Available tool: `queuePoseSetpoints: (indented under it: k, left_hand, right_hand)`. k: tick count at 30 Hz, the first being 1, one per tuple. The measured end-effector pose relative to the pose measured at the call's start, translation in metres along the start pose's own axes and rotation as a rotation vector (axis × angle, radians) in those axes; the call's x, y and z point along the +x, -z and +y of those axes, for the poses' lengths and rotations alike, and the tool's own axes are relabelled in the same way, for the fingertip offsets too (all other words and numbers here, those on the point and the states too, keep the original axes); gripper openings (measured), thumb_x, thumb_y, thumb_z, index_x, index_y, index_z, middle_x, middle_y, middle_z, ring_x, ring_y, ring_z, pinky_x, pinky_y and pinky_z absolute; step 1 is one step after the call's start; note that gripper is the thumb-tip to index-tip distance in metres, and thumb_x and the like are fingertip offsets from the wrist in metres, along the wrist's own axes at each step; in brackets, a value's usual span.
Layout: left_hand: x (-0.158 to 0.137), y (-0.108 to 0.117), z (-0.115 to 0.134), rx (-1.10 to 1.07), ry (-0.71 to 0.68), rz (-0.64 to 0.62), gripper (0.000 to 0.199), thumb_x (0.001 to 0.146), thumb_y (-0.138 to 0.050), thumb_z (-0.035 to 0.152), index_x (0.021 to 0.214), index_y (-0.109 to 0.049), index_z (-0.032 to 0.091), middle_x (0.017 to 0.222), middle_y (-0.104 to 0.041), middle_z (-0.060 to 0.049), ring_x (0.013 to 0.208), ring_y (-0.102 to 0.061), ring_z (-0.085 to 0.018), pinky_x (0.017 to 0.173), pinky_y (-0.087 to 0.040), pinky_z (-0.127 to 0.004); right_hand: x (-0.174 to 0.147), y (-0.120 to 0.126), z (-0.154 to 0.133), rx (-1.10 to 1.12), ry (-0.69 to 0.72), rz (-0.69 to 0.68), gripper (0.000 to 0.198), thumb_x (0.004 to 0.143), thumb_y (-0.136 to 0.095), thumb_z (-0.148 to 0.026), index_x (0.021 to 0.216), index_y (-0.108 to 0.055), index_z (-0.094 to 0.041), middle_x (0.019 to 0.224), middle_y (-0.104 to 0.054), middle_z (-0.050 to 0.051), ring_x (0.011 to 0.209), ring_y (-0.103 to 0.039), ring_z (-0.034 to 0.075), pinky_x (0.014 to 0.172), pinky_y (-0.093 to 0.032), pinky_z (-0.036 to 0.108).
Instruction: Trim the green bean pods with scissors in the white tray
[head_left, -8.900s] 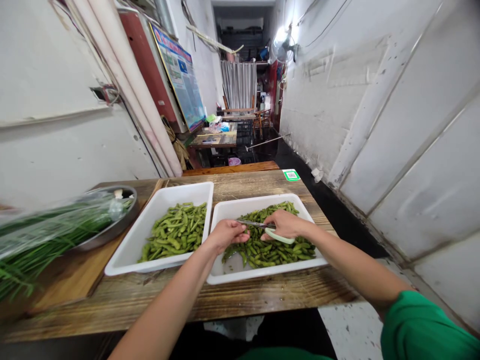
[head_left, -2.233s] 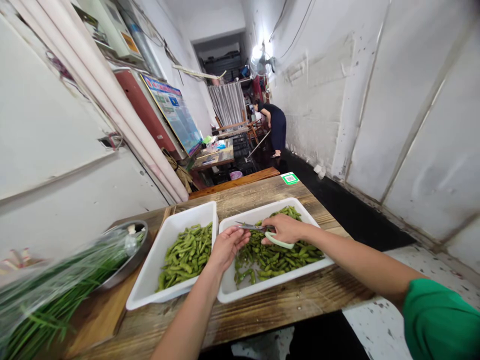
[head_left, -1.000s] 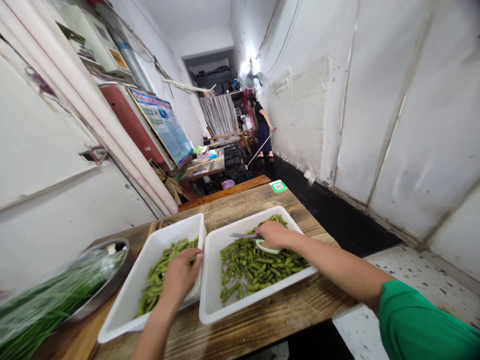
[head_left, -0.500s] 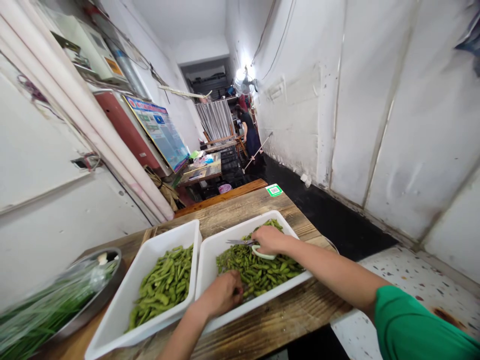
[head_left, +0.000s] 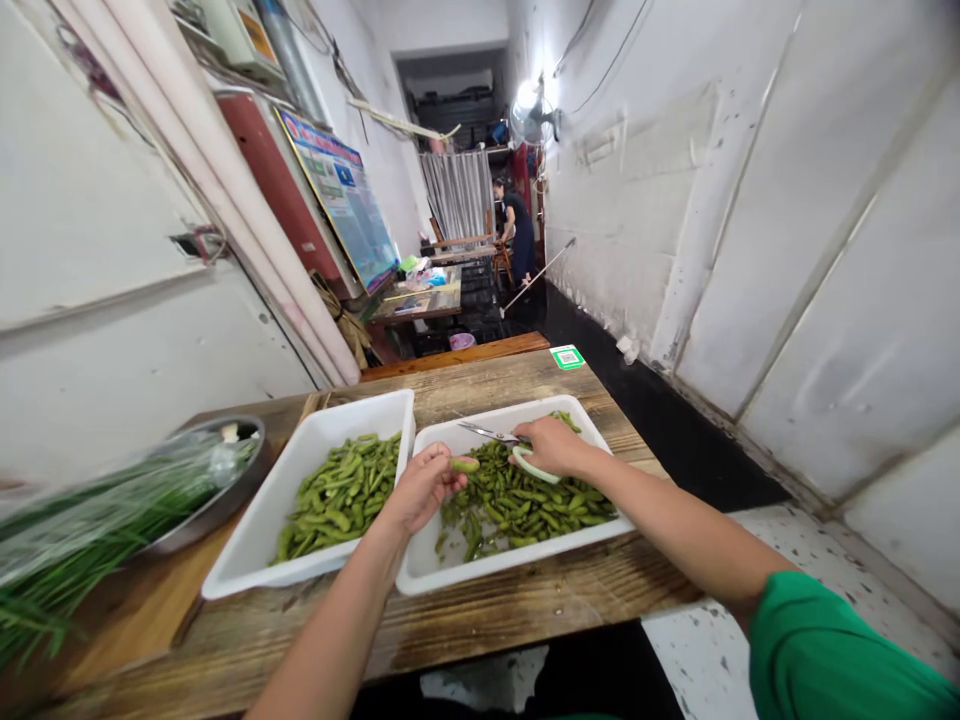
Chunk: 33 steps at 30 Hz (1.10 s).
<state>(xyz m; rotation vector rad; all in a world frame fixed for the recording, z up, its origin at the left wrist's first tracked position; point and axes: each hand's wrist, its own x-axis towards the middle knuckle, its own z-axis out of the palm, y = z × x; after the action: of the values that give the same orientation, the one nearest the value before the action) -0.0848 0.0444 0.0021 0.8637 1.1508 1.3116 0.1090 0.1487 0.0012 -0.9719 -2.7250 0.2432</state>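
Note:
Between the fingers of my left hand (head_left: 429, 487) is a single green edamame pod (head_left: 464, 465), raised over the near left side of the right white tray (head_left: 442, 578). My right hand (head_left: 553, 447) grips a pair of scissors (head_left: 534, 468) with pale green handles; the blades are parted and point left towards the pod, apart from it. Beneath both hands lies a heap of edamame pods (head_left: 525, 510), with a bare wet patch at the tray's near left. The left white tray (head_left: 247, 560) holds another pile of pods (head_left: 341, 495).
To the left, a metal bowl (head_left: 196, 522) carries bagged long green stalks (head_left: 97, 530) over a wooden board (head_left: 142, 620). A green code card (head_left: 568, 357) lies on the wooden table (head_left: 315, 655). Farther back, a person (head_left: 519, 235) stands near a long-handled tool (head_left: 536, 278).
My left hand has risen out of the right tray's pods and now holds one pod up near the blades. The scissors have opened wider. The view has shifted slightly.

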Motion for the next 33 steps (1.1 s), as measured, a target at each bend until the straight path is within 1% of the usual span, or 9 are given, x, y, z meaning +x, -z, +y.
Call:
queuePoseSetpoints:
  k: [3, 5, 7, 11, 16, 19, 25, 29, 33]
  left_hand:
    - [0.004, 0.002, -0.006, -0.015, -0.006, -0.003, 0.017, 0.066, -0.059, 0.024, 0.076, -0.048, 0.017, 0.068, -0.061, -0.001, 0.05, -0.052, -0.007, 0.05, -0.039, -0.019]
    - [0.005, 0.003, -0.009, -0.006, -0.025, 0.015, 0.022, 0.065, -0.061, 0.025, 0.083, -0.051, 0.016, 0.067, -0.06, -0.001, 0.053, -0.052, -0.007, 0.052, -0.04, -0.018]
    - [0.006, 0.003, -0.01, 0.002, -0.032, 0.048, 0.028, 0.063, -0.064, 0.025, 0.086, -0.053, 0.015, 0.068, -0.06, -0.001, 0.054, -0.052, -0.006, 0.053, -0.04, -0.018]
    - [0.008, 0.005, -0.013, 0.024, -0.048, 0.096, 0.033, 0.059, -0.067, 0.027, 0.087, -0.057, 0.014, 0.068, -0.059, 0.0, 0.054, -0.052, -0.007, 0.055, -0.041, -0.02]
    - [0.008, 0.006, -0.015, 0.057, -0.072, 0.159, 0.034, 0.057, -0.068, 0.03, 0.085, -0.058, 0.013, 0.069, -0.058, 0.0, 0.055, -0.05, -0.007, 0.056, -0.04, -0.02]
    - [0.008, 0.005, -0.016, 0.054, -0.068, 0.185, 0.032, 0.056, -0.069, 0.029, 0.082, -0.059, 0.013, 0.067, -0.058, 0.0, 0.055, -0.049, -0.007, 0.056, -0.04, -0.021]
    - [0.006, 0.004, -0.015, 0.059, 0.004, 0.133, 0.025, 0.057, -0.068, 0.03, 0.072, -0.06, 0.011, 0.061, -0.056, 0.001, 0.052, -0.048, -0.006, 0.054, -0.039, -0.02]
    - [0.005, 0.005, -0.015, 0.113, 0.057, 0.064, 0.023, 0.06, -0.066, 0.031, 0.069, -0.059, 0.011, 0.059, -0.056, 0.0, 0.05, -0.048, -0.005, 0.051, -0.038, -0.018]
    - [0.005, 0.004, -0.017, 0.192, 0.168, 0.026, 0.021, 0.061, -0.065, 0.029, 0.064, -0.056, 0.01, 0.052, -0.056, 0.0, 0.046, -0.048, -0.005, 0.047, -0.038, -0.017]
  right_hand:
    - [0.0, 0.001, 0.0, 0.063, 0.033, 0.015, 0.039, 0.07, -0.05, -0.048, 0.093, -0.061, -0.019, 0.078, -0.064, 0.007, 0.072, -0.056, 0.018, 0.06, -0.034, 0.023]
    - [0.0, 0.001, -0.001, 0.158, 0.07, -0.002, 0.042, 0.069, -0.05, -0.051, 0.093, -0.062, -0.018, 0.073, -0.063, 0.005, 0.066, -0.054, 0.016, 0.057, -0.033, 0.022]
    - [-0.001, 0.001, -0.002, 0.26, 0.1, -0.054, 0.045, 0.067, -0.051, -0.054, 0.092, -0.062, -0.018, 0.069, -0.061, 0.003, 0.061, -0.052, 0.014, 0.054, -0.032, 0.02]
    - [-0.002, 0.001, -0.005, 0.352, 0.117, -0.109, 0.048, 0.065, -0.052, -0.056, 0.092, -0.061, -0.017, 0.066, -0.058, 0.001, 0.059, -0.049, 0.012, 0.052, -0.031, 0.019]
    - [-0.003, 0.002, -0.007, 0.335, 0.047, -0.103, 0.048, 0.065, -0.051, -0.056, 0.092, -0.062, -0.018, 0.07, -0.06, 0.003, 0.061, -0.05, 0.013, 0.055, -0.033, 0.021]
    - [-0.004, 0.003, -0.008, 0.33, 0.034, -0.143, 0.049, 0.064, -0.053, -0.055, 0.093, -0.062, -0.017, 0.07, -0.06, 0.003, 0.061, -0.05, 0.013, 0.055, -0.033, 0.021]
    - [-0.004, 0.001, -0.01, 0.396, 0.102, -0.161, 0.048, 0.063, -0.051, -0.057, 0.083, -0.063, -0.015, 0.062, -0.053, 0.0, 0.055, -0.042, 0.01, 0.049, -0.029, 0.019]
    - [-0.004, -0.001, -0.008, 0.391, 0.115, -0.225, 0.048, 0.064, -0.049, -0.058, 0.074, -0.064, -0.013, 0.054, -0.047, -0.002, 0.05, -0.035, 0.008, 0.046, -0.026, 0.019]
    - [-0.003, -0.001, -0.006, 0.351, 0.122, -0.275, 0.047, 0.062, -0.052, -0.058, 0.07, -0.065, -0.014, 0.051, -0.046, -0.003, 0.048, -0.034, 0.008, 0.046, -0.025, 0.019]
